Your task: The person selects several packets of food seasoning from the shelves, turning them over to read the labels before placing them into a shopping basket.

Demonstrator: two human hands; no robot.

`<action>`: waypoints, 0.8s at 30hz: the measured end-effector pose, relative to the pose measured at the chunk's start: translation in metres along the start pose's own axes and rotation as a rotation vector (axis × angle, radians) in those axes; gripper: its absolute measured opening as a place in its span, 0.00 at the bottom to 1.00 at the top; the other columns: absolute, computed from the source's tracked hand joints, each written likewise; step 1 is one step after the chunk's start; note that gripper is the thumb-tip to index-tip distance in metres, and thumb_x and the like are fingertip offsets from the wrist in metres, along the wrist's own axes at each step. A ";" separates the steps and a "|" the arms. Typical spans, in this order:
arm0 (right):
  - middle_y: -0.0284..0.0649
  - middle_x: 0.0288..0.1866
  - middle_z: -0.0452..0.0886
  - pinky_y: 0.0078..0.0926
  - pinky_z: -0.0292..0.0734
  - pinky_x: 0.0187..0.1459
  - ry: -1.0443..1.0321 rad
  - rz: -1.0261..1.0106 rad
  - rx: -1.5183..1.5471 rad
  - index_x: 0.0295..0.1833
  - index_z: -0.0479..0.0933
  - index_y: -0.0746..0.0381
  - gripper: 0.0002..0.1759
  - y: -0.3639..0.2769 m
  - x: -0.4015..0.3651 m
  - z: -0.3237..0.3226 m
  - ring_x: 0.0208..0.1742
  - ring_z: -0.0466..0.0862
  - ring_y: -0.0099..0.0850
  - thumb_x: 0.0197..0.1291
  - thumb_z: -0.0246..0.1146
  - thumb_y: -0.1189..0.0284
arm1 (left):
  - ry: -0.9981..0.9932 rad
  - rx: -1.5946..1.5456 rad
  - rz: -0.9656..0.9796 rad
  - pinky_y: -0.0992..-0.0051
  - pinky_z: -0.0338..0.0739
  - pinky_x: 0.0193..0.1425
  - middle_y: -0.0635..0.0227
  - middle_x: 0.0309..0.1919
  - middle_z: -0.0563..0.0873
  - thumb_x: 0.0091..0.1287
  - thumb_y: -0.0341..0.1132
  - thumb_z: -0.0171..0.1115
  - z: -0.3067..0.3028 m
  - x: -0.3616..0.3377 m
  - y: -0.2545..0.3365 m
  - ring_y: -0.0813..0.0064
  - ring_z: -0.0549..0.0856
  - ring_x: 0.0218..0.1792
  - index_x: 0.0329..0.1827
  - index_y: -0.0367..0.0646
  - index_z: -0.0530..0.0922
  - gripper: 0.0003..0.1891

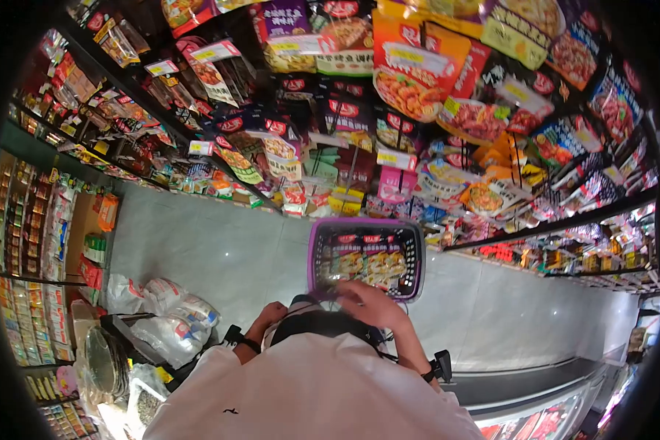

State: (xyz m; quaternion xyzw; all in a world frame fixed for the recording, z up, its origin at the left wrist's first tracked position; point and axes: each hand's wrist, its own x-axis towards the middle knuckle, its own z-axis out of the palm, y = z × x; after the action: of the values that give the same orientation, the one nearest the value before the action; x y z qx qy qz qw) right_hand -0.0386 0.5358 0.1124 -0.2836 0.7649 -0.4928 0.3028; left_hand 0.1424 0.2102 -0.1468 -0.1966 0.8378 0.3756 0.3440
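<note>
A purple-rimmed shopping basket [312, 257] with a dark perforated inside stands on the floor in front of me. Several dark seasoning packets [370, 265] with food pictures lie in it. My right hand [374, 304] is over the basket's near edge, its fingers stretched out to the left and slightly blurred, holding nothing visible. At my left side, my left hand [273, 313] is curled closed beside my waist, apart from the basket, with no object showing in it.
Shelves ahead carry hanging seasoning packets [411, 73] with price tags. Packaged goods fill a left shelf rack [33, 249]. Filled plastic bags [172, 315] sit on the floor at left, and a freezer case [535, 389] stands at lower right. Grey tiles [205, 235] cover the floor.
</note>
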 end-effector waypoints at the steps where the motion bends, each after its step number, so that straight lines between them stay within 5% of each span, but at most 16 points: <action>1: 0.46 0.42 0.79 0.28 0.76 0.45 -0.011 -0.043 -0.023 0.55 0.71 0.65 0.18 -0.005 0.010 -0.003 0.43 0.82 0.33 0.61 0.60 0.70 | -0.044 0.007 0.009 0.66 0.77 0.43 0.55 0.33 0.85 0.58 0.46 0.53 -0.008 0.009 -0.005 0.61 0.84 0.37 0.38 0.38 0.81 0.19; 3: 0.46 0.42 0.79 0.28 0.76 0.45 0.005 -0.110 -0.092 0.53 0.72 0.65 0.17 -0.016 0.030 -0.013 0.43 0.82 0.34 0.61 0.60 0.70 | -0.009 -0.252 -0.016 0.66 0.78 0.37 0.55 0.31 0.85 0.56 0.43 0.53 -0.011 0.023 -0.009 0.63 0.84 0.31 0.33 0.36 0.81 0.17; 9: 0.46 0.44 0.79 0.29 0.75 0.46 0.183 -0.104 -0.170 0.48 0.75 0.66 0.13 -0.052 0.103 -0.062 0.44 0.81 0.36 0.59 0.61 0.71 | -0.062 -0.518 -0.126 0.74 0.77 0.27 0.62 0.34 0.85 0.61 0.40 0.55 -0.032 0.058 -0.005 0.70 0.85 0.31 0.46 0.38 0.78 0.16; 16: 0.48 0.46 0.79 0.34 0.69 0.55 0.354 -0.310 -0.555 0.48 0.76 0.64 0.13 -0.068 0.238 -0.134 0.52 0.76 0.44 0.56 0.60 0.75 | 0.008 -0.823 -0.121 0.74 0.76 0.26 0.62 0.32 0.84 0.63 0.41 0.55 -0.040 0.064 -0.042 0.71 0.84 0.29 0.44 0.37 0.76 0.15; 19: 0.46 0.44 0.78 0.31 0.74 0.47 0.573 -0.479 -0.747 0.50 0.74 0.64 0.13 -0.032 0.302 -0.164 0.44 0.80 0.40 0.58 0.59 0.75 | 0.065 -0.917 -0.195 0.73 0.77 0.27 0.62 0.32 0.84 0.61 0.39 0.56 -0.029 0.063 -0.078 0.70 0.83 0.28 0.45 0.36 0.77 0.15; 24: 0.46 0.44 0.76 0.27 0.75 0.35 0.561 -0.134 -0.369 0.59 0.69 0.63 0.20 0.001 0.368 -0.183 0.33 0.80 0.32 0.60 0.57 0.76 | 0.187 -0.976 -0.214 0.73 0.77 0.28 0.57 0.31 0.84 0.59 0.35 0.55 -0.025 0.030 -0.116 0.69 0.82 0.25 0.42 0.30 0.76 0.15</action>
State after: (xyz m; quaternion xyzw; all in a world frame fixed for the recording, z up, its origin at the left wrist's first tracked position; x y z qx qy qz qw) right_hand -0.4161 0.3730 0.1042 -0.2367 0.8741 -0.4240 -0.0089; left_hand 0.1796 0.1148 -0.2135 -0.4519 0.5671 0.6668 0.1720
